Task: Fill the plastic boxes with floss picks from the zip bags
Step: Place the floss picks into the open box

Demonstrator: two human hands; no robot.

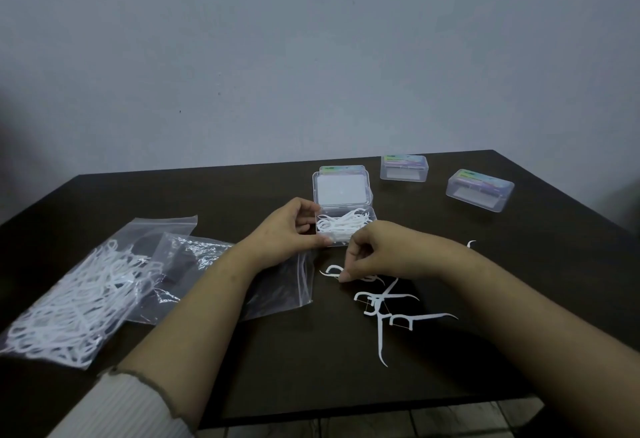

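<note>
The open box [344, 226] stands mid-table, lid tipped up at its far side, tray part-filled with floss picks. The left hand [289, 231] is held against the box's left wall, thumb and fingers curled round its near-left corner; the box is judged to be steadied by it.

The right hand [372, 254] is lowered just near of the box, fingers bunched, thumb and forefinger tips closed on a pick [334, 271] lying on the table [450, 361]. The pinch is almost fully closed. Whether the pick is lifted clear of the table cannot be told.

The pinched pick's long axis runs roughly left to right: floss head to the left of the fingertips, handle passing right, under the hand. The grip lies near the head end.

Key relation: the box tray lies directly far of the pinch, close by, with no object between. The coming move is judged to be a short carry away from the body and up over the near wall. The picks in the tray also lie roughly left to right, so little turning should be needed.

Loose picks [384, 309], three or so, crossed over one another, lie near-right of the pinch, all closer to the right hand than the left.

To the left: an emptied bag [277, 295] under the left forearm, and a full bag [79, 299] further left. Two shut boxes [479, 190] stand far right.
</note>
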